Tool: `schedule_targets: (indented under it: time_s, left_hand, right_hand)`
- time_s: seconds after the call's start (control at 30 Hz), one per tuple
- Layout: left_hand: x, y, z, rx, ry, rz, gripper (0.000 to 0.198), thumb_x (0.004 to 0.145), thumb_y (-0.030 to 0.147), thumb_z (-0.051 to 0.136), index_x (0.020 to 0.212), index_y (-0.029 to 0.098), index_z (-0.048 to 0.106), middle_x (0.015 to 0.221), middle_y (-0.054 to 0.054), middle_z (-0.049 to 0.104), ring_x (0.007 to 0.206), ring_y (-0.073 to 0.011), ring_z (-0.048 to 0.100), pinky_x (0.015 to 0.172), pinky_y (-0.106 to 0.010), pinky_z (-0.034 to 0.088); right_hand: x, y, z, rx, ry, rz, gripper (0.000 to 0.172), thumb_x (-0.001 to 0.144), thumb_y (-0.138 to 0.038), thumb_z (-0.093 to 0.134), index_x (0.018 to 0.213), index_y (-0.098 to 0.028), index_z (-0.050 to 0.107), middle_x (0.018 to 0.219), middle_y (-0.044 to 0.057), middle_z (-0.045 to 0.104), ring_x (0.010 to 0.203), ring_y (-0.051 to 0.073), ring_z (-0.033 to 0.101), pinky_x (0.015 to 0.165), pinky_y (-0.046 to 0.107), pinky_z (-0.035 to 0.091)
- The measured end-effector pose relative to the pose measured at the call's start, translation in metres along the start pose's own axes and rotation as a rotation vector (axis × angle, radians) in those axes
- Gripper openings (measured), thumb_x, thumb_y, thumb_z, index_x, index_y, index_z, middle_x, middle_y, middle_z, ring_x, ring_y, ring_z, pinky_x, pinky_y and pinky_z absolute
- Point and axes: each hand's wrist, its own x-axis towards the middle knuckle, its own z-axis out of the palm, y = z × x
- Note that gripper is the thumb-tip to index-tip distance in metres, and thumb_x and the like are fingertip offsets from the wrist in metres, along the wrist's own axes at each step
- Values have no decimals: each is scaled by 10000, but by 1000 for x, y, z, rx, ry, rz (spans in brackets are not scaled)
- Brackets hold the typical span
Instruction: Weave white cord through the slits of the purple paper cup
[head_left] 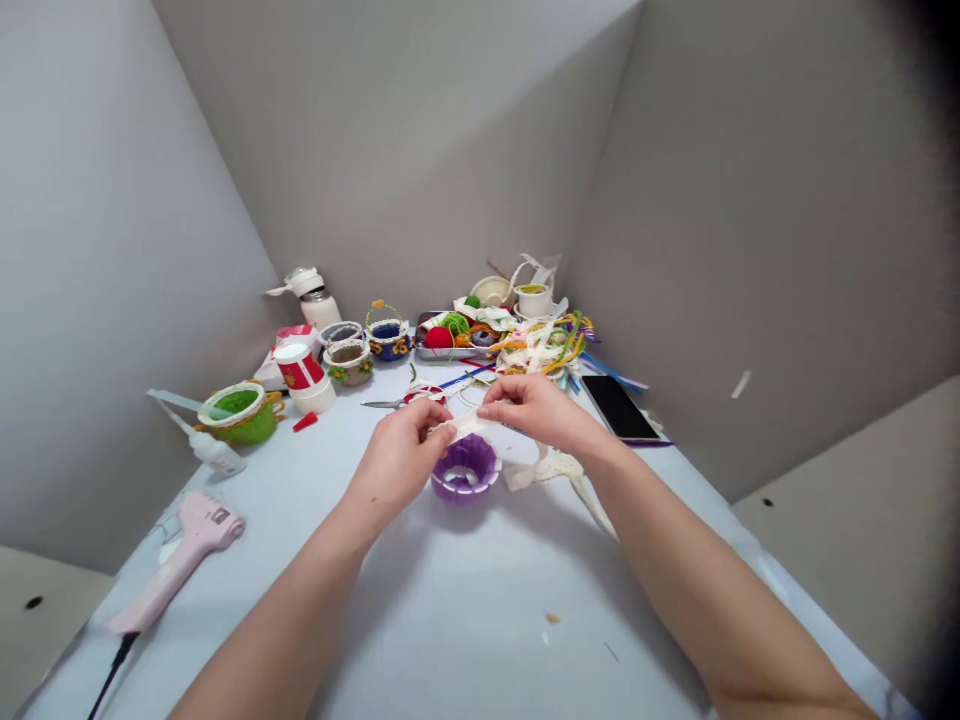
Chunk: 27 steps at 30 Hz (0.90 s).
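Observation:
A small purple pleated cup (466,470) stands on the white table (465,620) in the middle. A strip of cream lace trim (551,465) runs from its rim off to the right under my right wrist. My left hand (397,455) pinches the lace at the cup's left rim, fingers closed. My right hand (529,408) pinches the same lace at the cup's far rim, fingers closed too.
A pink glue gun (180,555) lies at the left with its cord. A green pot (240,412), a glue bottle (210,450), a red-and-white cup (300,372), little decorated baskets (367,350), scissors (401,400), a ribbon pile (540,345) and a black phone (619,408) crowd the back.

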Motion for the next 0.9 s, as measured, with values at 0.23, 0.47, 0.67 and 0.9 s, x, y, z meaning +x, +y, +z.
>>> schedule_targets:
  time_s: [0.23,0.47,0.67,0.9]
  left_hand:
    - [7,-15,-1,185,-4,-38,173,816,341,555,737,197,609,682,17,627,635,-144,543,604,-257,365]
    - [10,-21,5,189,2,-98,219,798,371,580,680,187,576,731,-3,642,706,-162,571,643,-264,378]
    - [14,-30,10,161,25,-94,167,788,325,591,704,192,534,684,19,622,652,-146,560,607,-248,362]
    - [13,-36,14,90,32,-98,154,771,243,624,852,211,497,660,53,573,606,-123,524,595,-228,359]
  right_hand:
    - [22,32,16,-51,-89,26,260,720,-423,677,718,-165,641,669,-12,586,611,114,482,545,238,345]
    - [24,36,21,-75,-62,49,288,711,-439,677,682,-165,590,611,-33,508,568,98,418,522,234,297]
    - [25,37,26,-127,-15,33,278,719,-428,664,669,-163,596,601,-40,477,570,95,389,538,236,286]
    - [26,39,26,-121,-46,27,246,722,-400,664,679,-168,595,570,-49,469,547,92,382,543,232,299]
